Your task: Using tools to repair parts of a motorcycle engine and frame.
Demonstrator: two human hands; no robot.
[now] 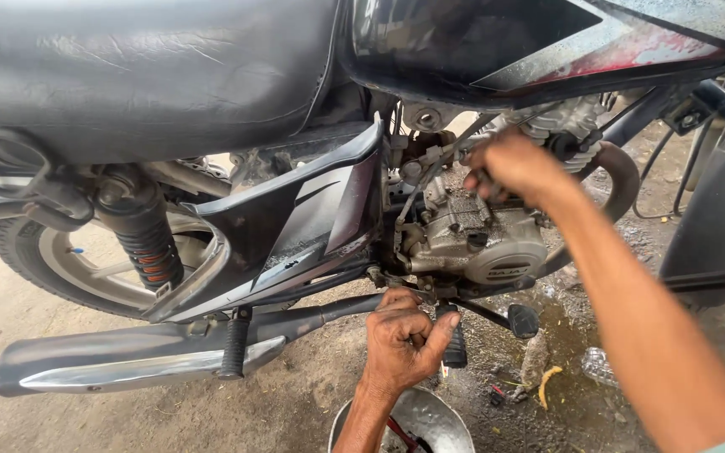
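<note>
Motorcycle (295,210) fills the view, standing on oil-stained ground with its black seat (136,75) and tank above and the grey engine (472,239) exposed at the middle. The chrome exhaust (127,356) runs low along the left, below the black side panel (304,218) and the rear shock spring (144,243). A metal bowl (430,419) sits on the ground directly under the engine.

The right hand (513,168) reaches in at the top of the engine, fingers curled around something there; what it grips is hidden. The left hand (404,340) is closed in a fist at the underside of the engine, just above the bowl, thumb pressed over the fingers; whether it holds a tool or a fitting cannot be told.

Risk, as I judge it: if the left hand slips off the underside, knuckles could strike the footpeg (455,344), and any fluid released could miss the bowl and spread over the already wet ground (564,335).
</note>
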